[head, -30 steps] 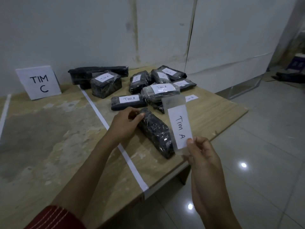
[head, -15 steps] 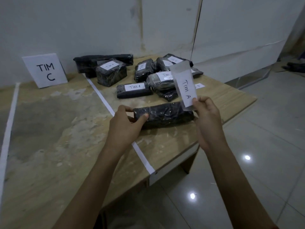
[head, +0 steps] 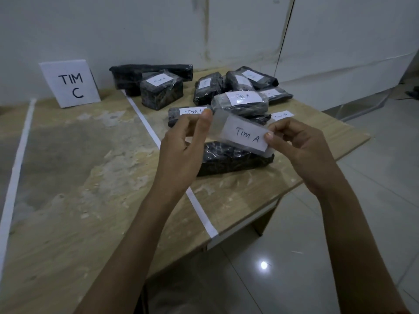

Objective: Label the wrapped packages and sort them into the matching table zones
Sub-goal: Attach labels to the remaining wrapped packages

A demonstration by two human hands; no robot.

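I pinch the TIM A label (head: 246, 134) by its ends, left hand (head: 181, 152) and right hand (head: 301, 150), above the unlabelled package (head: 231, 159). If it sags, it could stick crooked, or onto itself.

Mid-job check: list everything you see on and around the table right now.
Unlabelled package: one, black, near table edge, right of a tape line.
TIM A label: one, white on clear tape, held above that package.
Wrapped packages: about nine, black, mostly white-labelled, piled behind it.
Loose label: one, white, right of pile.
TIM C sign: one, white, against wall, back left.
Tape lines: two, white, across table.
Table: one, light wood.
Hands: left hand and right hand each pinch one label end.
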